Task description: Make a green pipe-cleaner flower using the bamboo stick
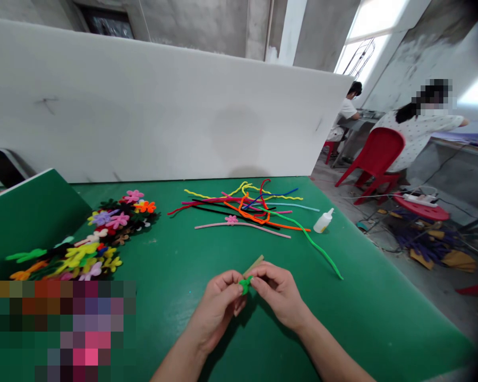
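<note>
Both my hands meet low over the green table (175,254). My left hand (219,305) is closed, its fingertips pinching a small green felt piece (245,285). My right hand (276,294) is closed too, pinching the same green piece from the right. A tan stick (255,264) pokes up and away from between the fingers. I cannot tell which hand holds the stick.
A tangle of coloured pipe cleaners (247,204) lies beyond the hands, one with a pink flower (231,219). A small glue bottle (324,220) lies to the right. Felt flowers (99,233) are heaped at left. A white board (163,116) backs the table. Two people sit at right by a red chair (376,156).
</note>
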A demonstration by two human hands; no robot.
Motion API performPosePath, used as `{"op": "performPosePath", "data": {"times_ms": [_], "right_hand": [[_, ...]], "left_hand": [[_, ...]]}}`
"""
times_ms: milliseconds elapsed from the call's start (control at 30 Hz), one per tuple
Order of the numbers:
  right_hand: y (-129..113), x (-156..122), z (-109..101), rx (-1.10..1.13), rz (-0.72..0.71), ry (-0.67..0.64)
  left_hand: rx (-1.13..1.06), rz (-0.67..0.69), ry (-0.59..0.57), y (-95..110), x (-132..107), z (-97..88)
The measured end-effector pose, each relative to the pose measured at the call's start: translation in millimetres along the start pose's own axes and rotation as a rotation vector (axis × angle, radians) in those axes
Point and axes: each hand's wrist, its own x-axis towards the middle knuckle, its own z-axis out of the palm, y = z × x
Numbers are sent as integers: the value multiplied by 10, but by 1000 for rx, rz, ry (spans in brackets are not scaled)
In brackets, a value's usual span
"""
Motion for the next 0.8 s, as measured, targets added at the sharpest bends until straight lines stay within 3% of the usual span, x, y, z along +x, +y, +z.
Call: {"op": "performPosePath", "data": {"times_ms": [267,567,800], "right_hand": [[-11,-13,29,-89,6,22],[-7,-10,30,-29,37,4],[-11,14,26,-73,119,10]], "left_hand": [[71,6,33,9,-18,30],[114,15,66,23,-15,34],[409,79,158,27,-30,74]]}}
